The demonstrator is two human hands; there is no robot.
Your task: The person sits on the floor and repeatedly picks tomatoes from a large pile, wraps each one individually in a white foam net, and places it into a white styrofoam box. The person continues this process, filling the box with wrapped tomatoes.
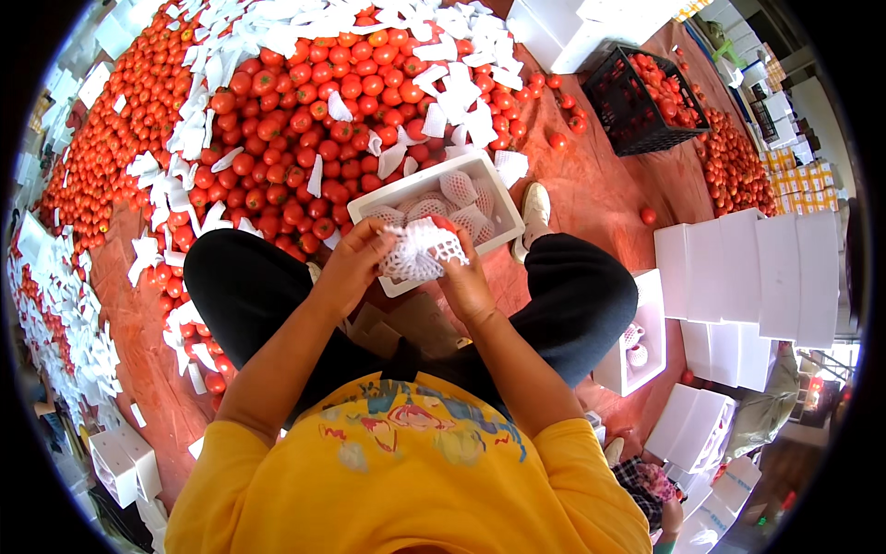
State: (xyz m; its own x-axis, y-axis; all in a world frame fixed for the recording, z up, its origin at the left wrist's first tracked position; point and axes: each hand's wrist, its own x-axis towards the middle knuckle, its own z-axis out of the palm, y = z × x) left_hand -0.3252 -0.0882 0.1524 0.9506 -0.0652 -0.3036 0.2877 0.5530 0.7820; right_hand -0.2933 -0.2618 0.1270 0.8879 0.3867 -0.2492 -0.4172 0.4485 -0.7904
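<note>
Both hands meet above a white foam box point(509, 208) that stands between the legs. My left hand point(360, 260) pinches the left side of a white foam net sleeve point(419, 257). On the sleeve's right side, the fingers of my right hand point(465, 277) are closed round its edge. A red tomato point(443, 223) shows at the far side of the net, partly covered by it. Several net-wrapped tomatoes point(458, 188) lie in the box. Beyond the box spreads a heap of bare tomatoes point(277, 152) with loose foam sleeves point(391, 159) scattered over it.
A black plastic crate point(616, 104) of tomatoes stands at the upper right on the red ground sheet point(602, 187). Stacked white foam boxes point(727, 270) rise at the right. Another foam box point(654, 332) with wrapped tomatoes is beside the right knee. Part of another person point(640, 485) shows at lower right.
</note>
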